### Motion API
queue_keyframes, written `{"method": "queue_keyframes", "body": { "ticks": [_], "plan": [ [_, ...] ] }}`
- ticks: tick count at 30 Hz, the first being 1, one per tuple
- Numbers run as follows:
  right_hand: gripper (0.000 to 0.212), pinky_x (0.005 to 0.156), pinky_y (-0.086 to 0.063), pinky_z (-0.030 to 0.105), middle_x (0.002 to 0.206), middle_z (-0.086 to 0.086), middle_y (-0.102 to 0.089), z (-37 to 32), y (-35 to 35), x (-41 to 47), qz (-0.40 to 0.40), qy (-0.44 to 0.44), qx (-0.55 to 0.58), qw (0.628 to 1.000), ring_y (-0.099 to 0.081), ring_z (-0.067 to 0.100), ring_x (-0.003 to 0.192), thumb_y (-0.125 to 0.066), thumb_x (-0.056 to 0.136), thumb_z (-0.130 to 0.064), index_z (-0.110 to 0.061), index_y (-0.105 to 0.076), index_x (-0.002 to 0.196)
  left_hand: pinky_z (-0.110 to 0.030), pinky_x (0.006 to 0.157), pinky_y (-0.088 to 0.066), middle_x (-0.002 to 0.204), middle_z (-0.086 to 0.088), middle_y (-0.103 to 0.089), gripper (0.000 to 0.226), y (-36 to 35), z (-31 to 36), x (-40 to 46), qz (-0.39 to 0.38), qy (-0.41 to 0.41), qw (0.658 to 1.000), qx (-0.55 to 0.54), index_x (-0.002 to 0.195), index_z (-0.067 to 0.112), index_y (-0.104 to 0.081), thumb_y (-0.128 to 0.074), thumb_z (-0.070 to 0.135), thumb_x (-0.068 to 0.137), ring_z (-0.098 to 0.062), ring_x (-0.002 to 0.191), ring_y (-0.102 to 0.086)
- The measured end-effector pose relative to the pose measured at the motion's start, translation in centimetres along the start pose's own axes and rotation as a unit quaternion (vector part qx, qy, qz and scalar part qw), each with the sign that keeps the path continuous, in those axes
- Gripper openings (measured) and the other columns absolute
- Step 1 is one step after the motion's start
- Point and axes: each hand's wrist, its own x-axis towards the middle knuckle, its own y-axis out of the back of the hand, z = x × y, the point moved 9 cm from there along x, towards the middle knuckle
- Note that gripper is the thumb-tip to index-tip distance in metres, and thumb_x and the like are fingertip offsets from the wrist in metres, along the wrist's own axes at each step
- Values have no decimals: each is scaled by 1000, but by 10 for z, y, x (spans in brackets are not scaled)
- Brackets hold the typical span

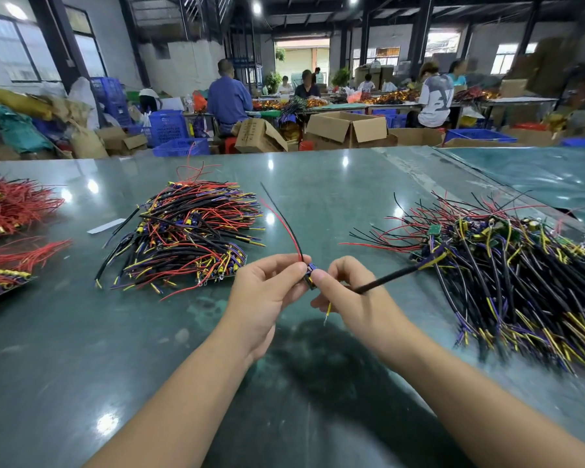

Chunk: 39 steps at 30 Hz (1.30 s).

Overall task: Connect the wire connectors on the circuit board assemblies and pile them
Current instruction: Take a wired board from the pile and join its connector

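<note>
Above the middle of the green table, my left hand (pixel 262 292) and my right hand (pixel 348 295) together pinch one small circuit board assembly (pixel 310 275). Its red and black wires (pixel 286 224) rise up and to the left. A black sleeved cable (pixel 390 276) runs from my right hand toward the loose heap of assemblies (pixel 507 275) on the right. A short yellow wire end (pixel 327 312) hangs below my right fingers. A tidier pile of assemblies (pixel 190 234) lies to the left of centre.
Bundles of red wires (pixel 11 211) lie at the table's left edge, and a white strip (pixel 106 226) lies beside the left pile. Beyond the table's far edge stand cardboard boxes (pixel 348 128) and blue crates (pixel 181 146). Several people sit working at benches behind.
</note>
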Motion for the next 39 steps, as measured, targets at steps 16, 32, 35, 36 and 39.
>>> {"method": "queue_keyframes", "body": {
  "ticks": [16, 32, 35, 36, 39],
  "plan": [
    [13, 56, -50, 19, 63, 3, -62, 3, -3, -3, -7, -66, 138, 988, -60, 9, 55, -59, 92, -7, 2, -66, 86, -22, 68, -54, 67, -3, -61, 21, -4, 3, -1, -43, -20, 999, 22, 71, 9, -53, -65, -4, 83, -14, 69, -62],
    [3, 57, -47, 17, 73, 11, -65, -9, -2, 0, -17, -18, 100, 995, -59, 9, 56, -62, 87, -1, 2, -64, 88, -23, 59, -44, 71, 4, -65, 22, 6, 28, -3, 50, -172, 962, 205, 77, 22, -63, -64, 2, 85, -6, 61, -55],
    [3, 58, -47, 16, 72, 9, -65, -11, -5, 0, -28, -14, 98, 995, -59, 8, 55, -62, 86, 0, 2, -63, 88, -15, 50, -39, 71, -1, -63, 20, 10, 27, -1, 49, -158, 973, 158, 79, 17, -62, -63, -2, 85, -2, 51, -50],
    [3, 58, -48, 16, 72, 8, -65, -12, -5, 0, -32, -14, 97, 995, -59, 7, 55, -63, 86, 0, 2, -63, 88, -15, 49, -38, 74, -4, -64, 19, 12, 28, 0, 51, -156, 976, 142, 80, 16, -62, -63, -2, 85, -3, 51, -49],
    [4, 59, -48, 17, 72, 7, -66, -12, -6, 0, -44, -13, 82, 996, -59, 8, 56, -64, 86, -1, 2, -63, 88, -16, 56, -44, 80, -9, -66, 19, 15, 34, 1, 52, -179, 970, 156, 81, 17, -62, -64, -1, 85, -4, 60, -56]
  ]
}}
